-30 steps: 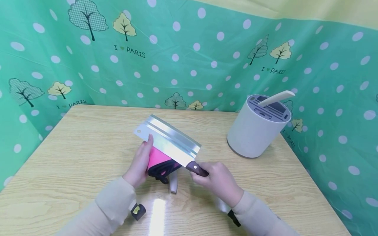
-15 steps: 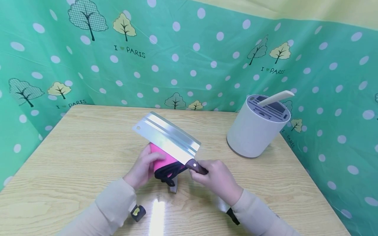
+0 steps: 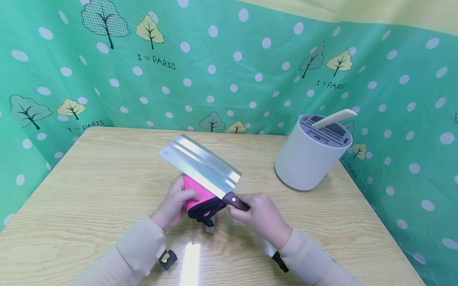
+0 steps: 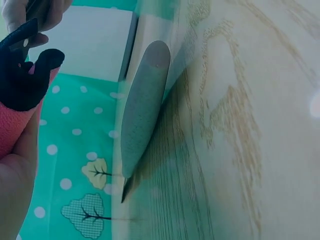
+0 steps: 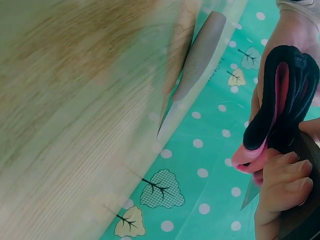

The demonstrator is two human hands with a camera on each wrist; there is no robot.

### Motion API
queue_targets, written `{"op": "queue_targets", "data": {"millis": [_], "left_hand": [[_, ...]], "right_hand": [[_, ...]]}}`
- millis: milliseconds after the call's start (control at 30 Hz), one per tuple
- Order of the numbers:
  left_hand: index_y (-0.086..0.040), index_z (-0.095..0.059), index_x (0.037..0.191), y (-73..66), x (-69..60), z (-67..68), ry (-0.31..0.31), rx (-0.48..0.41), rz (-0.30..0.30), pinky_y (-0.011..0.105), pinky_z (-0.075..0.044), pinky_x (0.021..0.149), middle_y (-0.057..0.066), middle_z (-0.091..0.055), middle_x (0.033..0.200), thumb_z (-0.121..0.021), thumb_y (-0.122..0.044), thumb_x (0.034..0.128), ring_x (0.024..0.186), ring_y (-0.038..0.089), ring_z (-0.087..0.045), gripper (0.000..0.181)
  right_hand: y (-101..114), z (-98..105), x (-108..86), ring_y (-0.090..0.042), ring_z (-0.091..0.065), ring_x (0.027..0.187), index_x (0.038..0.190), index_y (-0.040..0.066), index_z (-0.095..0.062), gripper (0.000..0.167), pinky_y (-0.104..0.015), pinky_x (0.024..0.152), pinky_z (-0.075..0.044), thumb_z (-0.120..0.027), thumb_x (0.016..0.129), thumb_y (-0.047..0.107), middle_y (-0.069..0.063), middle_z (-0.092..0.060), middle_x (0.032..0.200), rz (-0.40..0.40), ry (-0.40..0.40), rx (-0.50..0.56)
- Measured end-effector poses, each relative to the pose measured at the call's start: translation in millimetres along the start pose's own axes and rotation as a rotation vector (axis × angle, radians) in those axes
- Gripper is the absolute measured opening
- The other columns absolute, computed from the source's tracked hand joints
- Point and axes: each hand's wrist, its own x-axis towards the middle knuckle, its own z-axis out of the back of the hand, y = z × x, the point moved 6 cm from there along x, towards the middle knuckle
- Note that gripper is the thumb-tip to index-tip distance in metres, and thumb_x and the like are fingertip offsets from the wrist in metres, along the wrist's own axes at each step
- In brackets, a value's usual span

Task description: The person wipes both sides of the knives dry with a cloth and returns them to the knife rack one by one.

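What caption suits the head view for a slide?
Right grip on a cleaver, left grip on a pink cloth at its blade, above a wooden table; white knife block beyond.

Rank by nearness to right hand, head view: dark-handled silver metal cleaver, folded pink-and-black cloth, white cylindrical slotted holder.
1. Cleaver: gripped by the right hand, blade extending left.
2. Cloth: just left of it, gripped by the left hand.
3. Holder: to the right and beyond.

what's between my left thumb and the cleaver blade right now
Pink cloth shows between them in the head view, with the left hand gripping it beside the cleaver blade.
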Motion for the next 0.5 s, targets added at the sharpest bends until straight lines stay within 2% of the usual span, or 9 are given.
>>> {"op": "queue_targets", "data": {"millis": [200,500], "left_hand": [[0.001,-0.029,0.135,1.0,0.1,-2.6,0.016,-0.003,-0.003,0.025,-0.057,0.074,0.008,-0.056,0.110,-0.049,0.006,0.0741,0.085,0.015,-0.065,0.065],[0.003,-0.029,0.130,3.9,-1.2,-5.3,0.012,0.003,0.008,0.026,-0.058,0.074,0.008,-0.059,0.106,-0.049,0.004,0.0743,0.083,0.014,-0.066,0.059]], "right_hand": [[0.6,-2.0,0.9,0.007,-0.037,0.047,0.067,0.012,-0.063,0.022,-0.011,0.041,-0.036,-0.071,0.086,0.019,0.009,-0.054,0.056,-0.012,0.004,0.029],[2.5,-4.8,2.5,0.006,-0.043,0.051,0.078,0.008,-0.071,0.015,-0.011,0.045,-0.041,-0.072,0.087,0.020,0.004,-0.065,0.064,-0.024,0.012,0.060]]}}
